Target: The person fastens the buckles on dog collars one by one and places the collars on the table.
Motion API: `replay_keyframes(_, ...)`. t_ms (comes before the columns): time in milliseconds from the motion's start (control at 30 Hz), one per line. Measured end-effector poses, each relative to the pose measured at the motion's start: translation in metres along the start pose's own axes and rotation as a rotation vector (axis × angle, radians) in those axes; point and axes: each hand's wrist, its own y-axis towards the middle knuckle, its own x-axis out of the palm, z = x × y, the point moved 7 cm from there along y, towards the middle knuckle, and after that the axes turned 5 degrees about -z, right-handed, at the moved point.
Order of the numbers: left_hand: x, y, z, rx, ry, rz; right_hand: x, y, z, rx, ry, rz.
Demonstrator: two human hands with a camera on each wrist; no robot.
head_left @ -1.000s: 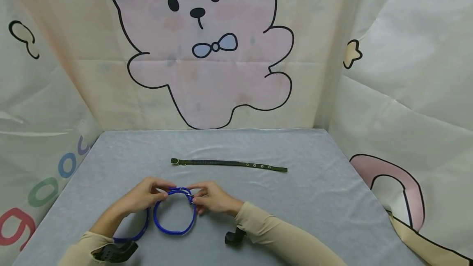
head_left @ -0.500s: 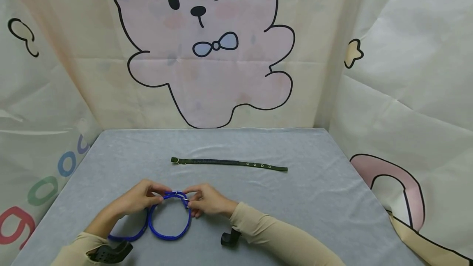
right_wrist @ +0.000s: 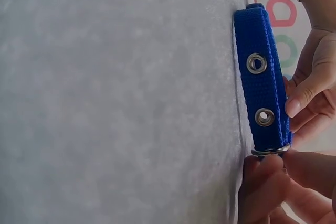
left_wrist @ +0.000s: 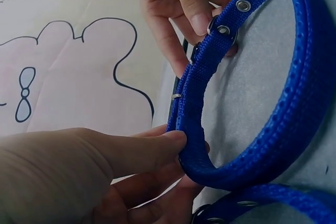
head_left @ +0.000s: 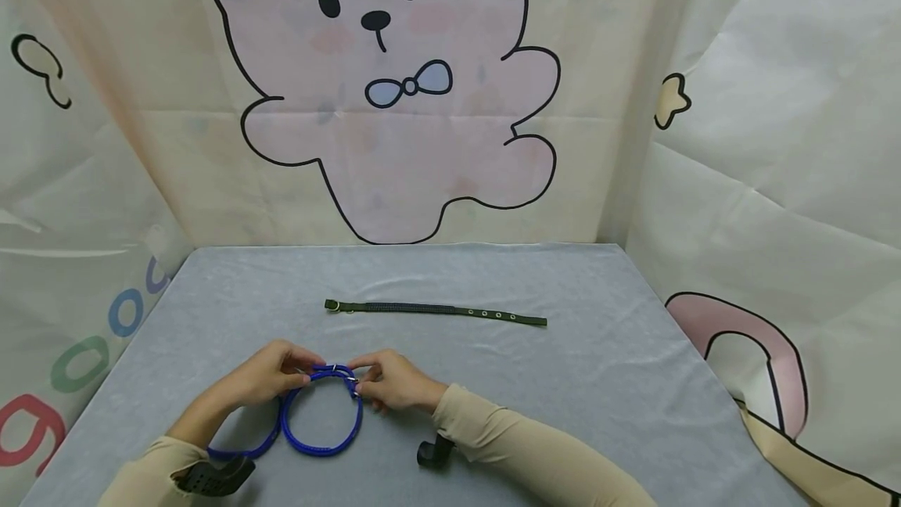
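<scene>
Pinching with thumb and fingers, the left hand point(head_left: 271, 374) and right hand point(head_left: 396, 383) hold a round blue webbing collar point(head_left: 320, 451) at the near left of the grey cloth-covered worktop point(head_left: 598, 397). It and a second looped blue webbing collar point(head_left: 263, 447) have just shifted slightly left together, perhaps linked; the left hand hides any join. Beyond lies a straight green strap point(head_left: 411, 307).

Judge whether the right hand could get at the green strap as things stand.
Probably yes: the right hand pinches a blue collar and would likely have to let go first, but nothing visible stands between it and the green strap.
</scene>
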Motion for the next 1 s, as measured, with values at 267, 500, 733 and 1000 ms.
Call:
replay_keyframes(267,0.0003,0.0016,0.0024,0.002,0.044,0.013,-0.0012,0.0009,-0.0023,-0.031,-0.085,0.008)
replay_keyframes(500,0.0,0.0028,0.0013,-0.017,0.058,0.022,-0.0032,0.0019,-0.0011,-0.042,-0.129,0.017)
replay_keyframes(733,0.0003,0.0039,-0.0025,-0.026,0.05,0.03,-0.003,0.0031,-0.0022,-0.046,-0.153,0.014)
replay_keyframes(1000,-0.0008,0.005,-0.0042,-0.067,0.05,0.047,-0.0035,-0.0012,-0.0033,-0.014,-0.102,0.005)
